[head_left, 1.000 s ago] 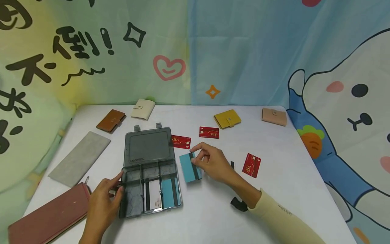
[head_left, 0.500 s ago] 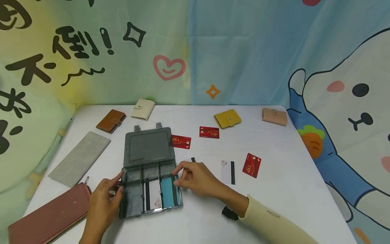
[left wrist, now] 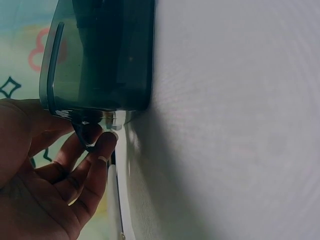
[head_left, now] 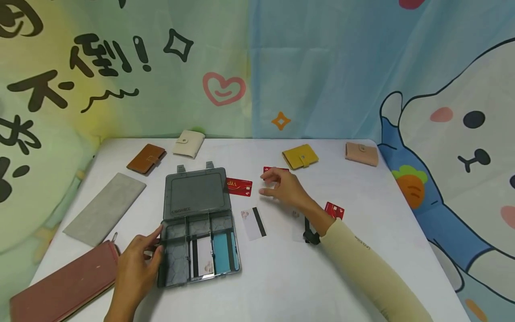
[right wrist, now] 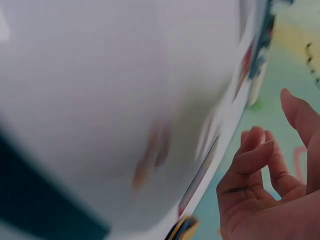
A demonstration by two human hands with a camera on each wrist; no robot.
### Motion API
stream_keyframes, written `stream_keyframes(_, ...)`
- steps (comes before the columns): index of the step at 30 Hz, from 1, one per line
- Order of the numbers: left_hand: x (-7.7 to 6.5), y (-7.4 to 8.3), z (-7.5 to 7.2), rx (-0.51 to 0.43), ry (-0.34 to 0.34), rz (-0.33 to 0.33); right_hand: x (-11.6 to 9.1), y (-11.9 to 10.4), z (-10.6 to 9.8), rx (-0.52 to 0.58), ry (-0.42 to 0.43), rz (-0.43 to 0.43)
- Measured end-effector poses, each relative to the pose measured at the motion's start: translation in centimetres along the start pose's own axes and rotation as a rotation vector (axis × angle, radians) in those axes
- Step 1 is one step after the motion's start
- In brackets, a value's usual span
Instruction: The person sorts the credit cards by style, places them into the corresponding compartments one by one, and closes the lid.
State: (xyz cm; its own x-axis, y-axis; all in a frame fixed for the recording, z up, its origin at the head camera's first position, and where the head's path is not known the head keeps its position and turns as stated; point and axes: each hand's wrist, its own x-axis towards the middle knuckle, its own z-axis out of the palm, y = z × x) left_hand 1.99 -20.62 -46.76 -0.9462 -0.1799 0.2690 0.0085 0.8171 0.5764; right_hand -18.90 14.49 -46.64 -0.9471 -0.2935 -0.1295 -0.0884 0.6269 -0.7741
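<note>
A grey see-through compartment box [head_left: 197,192] lies with its lid folded back. My left hand [head_left: 134,264] grips its left side; in the left wrist view, the fingers of that hand [left wrist: 65,175] bend against the box's end [left wrist: 110,85]. Inside, a white card [head_left: 204,256] fills the lower middle compartment and a blue card [head_left: 221,254] the lower right one. My right hand [head_left: 284,187] hovers with loosely bent, parted fingers and nothing between them. It partly covers a red VIP card [head_left: 267,169]. A striped white card [head_left: 252,224] lies between box and hand.
Other red cards lie beside the lid [head_left: 240,187] and right of my wrist [head_left: 333,209]. Another white card [head_left: 296,223] is partly under my forearm. Brown [head_left: 146,158], cream [head_left: 189,144], yellow [head_left: 300,156] and pink [head_left: 362,154] wallets line the back. Grey [head_left: 105,210] and maroon [head_left: 66,284] wallets lie left.
My right hand carried a blue card to the box's lower right compartment and let it go. It has since moved right and back, toward a red card. The left hand stays put.
</note>
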Motion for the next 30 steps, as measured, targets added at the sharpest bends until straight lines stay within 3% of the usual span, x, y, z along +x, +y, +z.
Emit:
stream_keyframes(7,0.1,0.0,0.0,0.000,-0.003,-0.004,3.3,1.5,-1.3,-0.161,0.070,0.050)
stream_keyframes(15,0.1,0.1,-0.1,0.001,-0.005,-0.008,4.5,1.7,-1.0,-0.316,0.079,0.129)
stream_keyframes(24,0.1,0.0,0.0,-0.005,-0.001,-0.001,3.5,1.2,-1.4,-0.290,0.034,0.223)
stream_keyframes(27,0.0,0.0,0.0,-0.006,-0.001,-0.001,3.0,0.8,-1.5,-0.274,0.055,0.184)
stream_keyframes(30,0.1,0.0,0.0,-0.006,0.002,0.002,2.4,0.0,-1.4,-0.216,0.099,0.086)
